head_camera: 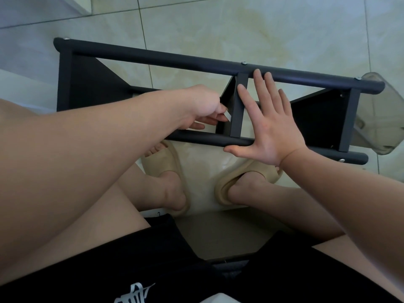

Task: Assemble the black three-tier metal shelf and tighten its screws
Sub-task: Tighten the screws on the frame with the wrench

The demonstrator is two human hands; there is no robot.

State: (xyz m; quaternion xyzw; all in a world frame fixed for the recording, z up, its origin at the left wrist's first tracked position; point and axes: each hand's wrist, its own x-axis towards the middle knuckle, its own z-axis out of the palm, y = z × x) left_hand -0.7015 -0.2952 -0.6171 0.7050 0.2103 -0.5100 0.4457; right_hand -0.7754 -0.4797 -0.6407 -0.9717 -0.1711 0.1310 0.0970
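Note:
The black metal shelf (166,59) lies on its side on the tiled floor in front of me, its two round poles running left to right with silver screws (243,63) showing on top. My right hand (265,125) lies flat with straight, spread fingers across both poles, just right of the middle crossbar (238,106). My left hand (205,106) reaches between the poles beside the middle shelf panel, its fingers curled and pinching a small pale object that is mostly hidden; I cannot tell what it is.
My feet in beige slippers (172,171) rest on a white sheet just below the near pole. A clear plastic bag (380,110) lies at the shelf's right end. Pale floor tiles (262,29) lie beyond the shelf.

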